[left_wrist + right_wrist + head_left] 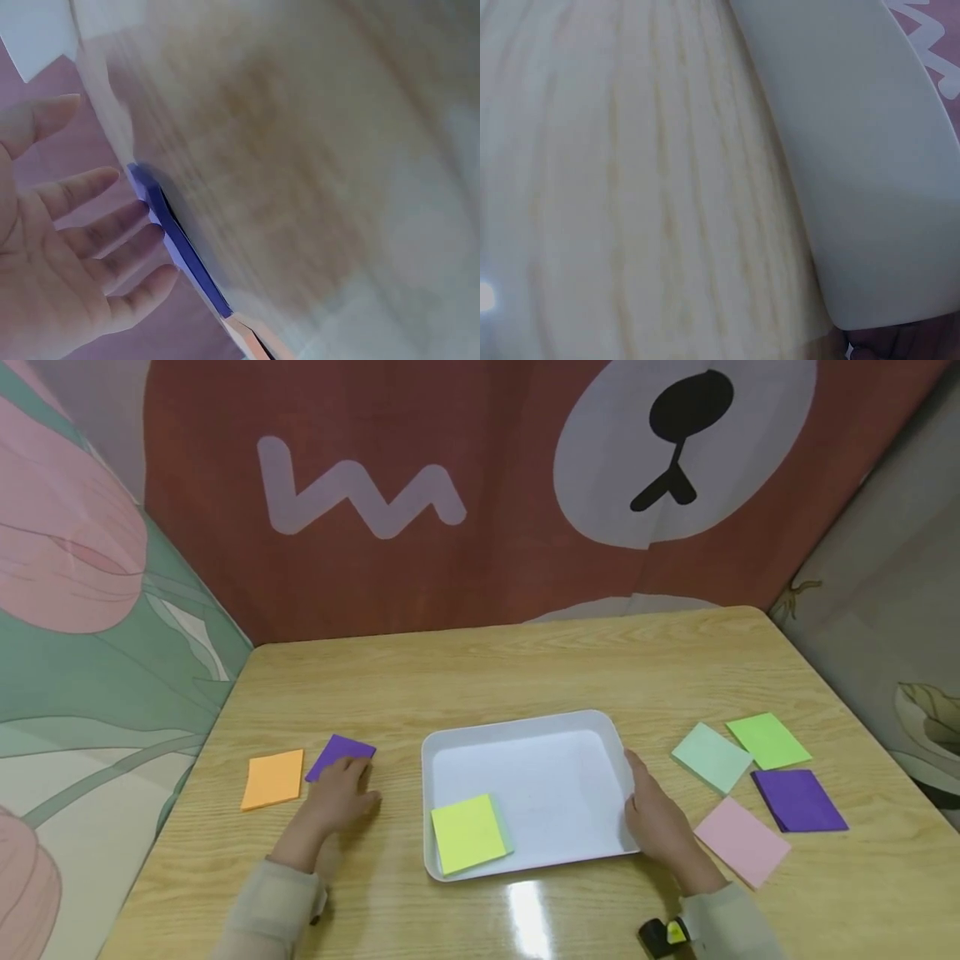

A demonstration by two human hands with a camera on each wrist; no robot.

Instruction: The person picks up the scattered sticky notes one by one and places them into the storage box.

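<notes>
My left hand (339, 799) touches a purple sticky-note pad (341, 752) at the left of the table. In the left wrist view its fingertips meet the edge of that purple pad (191, 255), while the thumb stays apart. An orange sticky-note pad (272, 779) lies just left of it. With my right hand (663, 827) I hold the right side of a white tray (558, 781). Inside the tray's front left corner, a yellow sticky-note pad (468, 835) overlaps a pale green one (502, 818). The right wrist view shows mostly the tray's outer wall (870, 172).
To the right of the tray lie a mint pad (712, 758), a bright green pad (768, 741), another purple pad (801, 800) and a pink pad (742, 842). The wooden table (480, 672) ends at a brown curtain (487, 568) printed with a bear's muzzle.
</notes>
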